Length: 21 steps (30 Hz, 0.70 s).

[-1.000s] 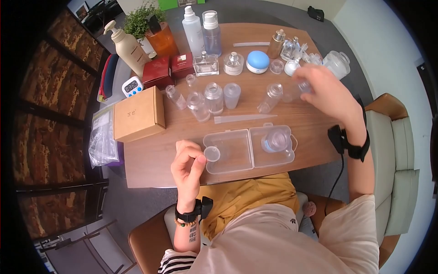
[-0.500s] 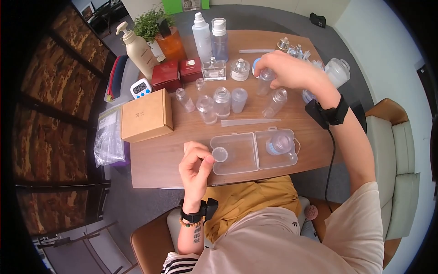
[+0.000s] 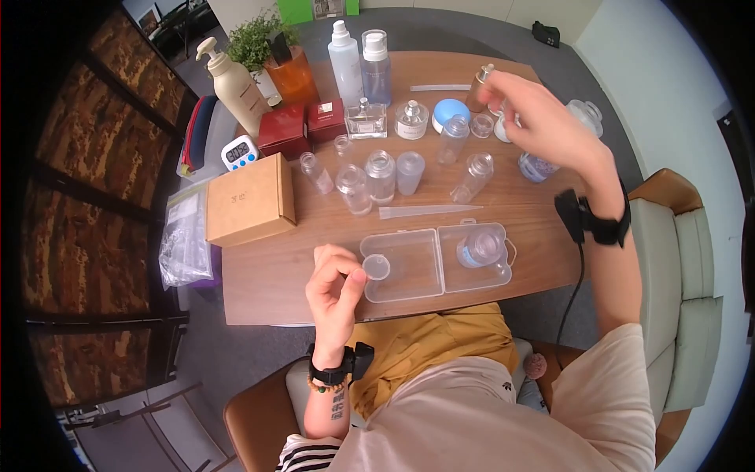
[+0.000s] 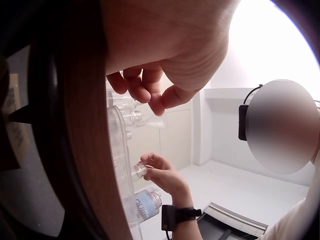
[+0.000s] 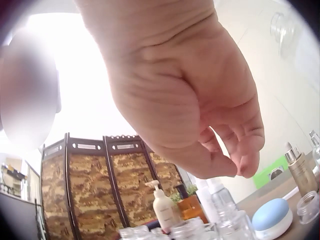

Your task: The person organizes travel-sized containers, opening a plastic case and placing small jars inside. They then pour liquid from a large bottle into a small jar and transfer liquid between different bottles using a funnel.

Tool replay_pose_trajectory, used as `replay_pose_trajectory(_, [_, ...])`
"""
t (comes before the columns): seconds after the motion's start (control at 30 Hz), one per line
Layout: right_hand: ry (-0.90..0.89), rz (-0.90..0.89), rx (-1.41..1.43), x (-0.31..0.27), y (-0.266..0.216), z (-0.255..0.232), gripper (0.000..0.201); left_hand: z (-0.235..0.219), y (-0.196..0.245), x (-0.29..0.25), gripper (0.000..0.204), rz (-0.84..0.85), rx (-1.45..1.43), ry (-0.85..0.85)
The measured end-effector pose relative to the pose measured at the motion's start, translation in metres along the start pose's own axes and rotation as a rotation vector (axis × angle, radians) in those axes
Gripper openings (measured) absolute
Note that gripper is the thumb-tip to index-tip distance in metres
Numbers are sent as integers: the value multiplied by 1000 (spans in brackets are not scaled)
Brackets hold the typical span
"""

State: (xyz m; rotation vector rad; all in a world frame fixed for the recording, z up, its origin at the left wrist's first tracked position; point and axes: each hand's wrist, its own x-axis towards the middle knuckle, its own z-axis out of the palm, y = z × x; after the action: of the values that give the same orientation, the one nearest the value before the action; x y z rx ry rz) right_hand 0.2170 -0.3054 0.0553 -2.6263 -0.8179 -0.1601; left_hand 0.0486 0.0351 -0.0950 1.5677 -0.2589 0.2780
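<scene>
from my end, the left hand (image 3: 334,299) is at the near edge of the table (image 3: 263,279), with thumb and a fingertip pinching a flared clear piece (image 3: 377,267). the piece sticks out past those fingertips and shows over the left half of the open plastic case (image 3: 405,287); i can't tell whether it touches the case. in the left wrist view it widens away from the pinch.

the right hand (image 3: 546,122) is up over the far right part of the table, fingers loosely bent and released, thumb tip close to the fingertips. the slim clear bottle (image 3: 453,140) stands upright just beside the blue-lidded jar (image 3: 451,116), apart from those fingers. the dropper bottle (image 3: 479,89) is nearest the fingertips in my head view, though the right wrist view puts it apart from them.

a leaning clear bottle (image 3: 473,178) sits between the slim one and the case. behind the case lies a tapered clear strip (image 3: 429,212), and in its right half is a wide clear jar (image 3: 481,248) with a bluish label.
</scene>
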Motion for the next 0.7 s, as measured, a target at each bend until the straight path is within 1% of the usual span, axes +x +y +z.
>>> replay_pose_trajectory(0.03, [-4, -1, -1, -7, -10, -5, 53, 0, 0, 0, 14, -2, -2, 3])
replay_pose_trajectory(0.1, [-160, 166, 151, -34, -40, -16, 51, 1, 0, 1, 15, 6, 2, 3])
replay_pose_trajectory(0.13, [-86, 109, 189, -43, -44, -6, 53, 0, -1, 0, 15, 3, 1, 5])
replay_pose_trajectory(0.23, [-51, 76, 197, -51, -52, 15, 59, 0, -3, -1, 15, -22, -15, -2])
replay_pose_trajectory(0.3, [-14, 46, 199, -51, -46, 30, 63, 0, -1, 0, 14, -20, -2, -7])
replay_pose_trajectory(0.37, [24, 40, 242, -48, -48, 38, 54, 1, 0, 0, 14, -29, -11, -6])
replay_pose_trajectory(0.4, [27, 37, 242, -46, -47, 39, 54, 1, 0, 0, 13, -40, -24, -4])
replay_pose_trajectory(0.47, [3, 78, 281, -44, -46, 40, 43, 2, -1, -1, 13, -42, -28, -2])
replay_pose_trajectory(0.5, [6, 77, 280, -44, -46, 39, 43, 2, -1, 0, 13, -45, -36, 0])
replay_pose_trajectory(0.57, [112, 121, 290, -44, -46, 36, 36, 2, 0, 0, 13, -42, -31, -2])
replay_pose_trajectory(0.6, [113, 119, 289, -43, -44, 34, 36, 2, 1, 0, 12, -40, -26, -2])
replay_pose_trajectory(0.67, [154, 187, 195, -39, -36, 32, 33, 2, 3, 0, 12, -34, -7, -7])
replay_pose_trajectory(0.7, [157, 187, 193, -37, -35, 31, 33, 3, 3, 1, 12, -28, 11, -14])
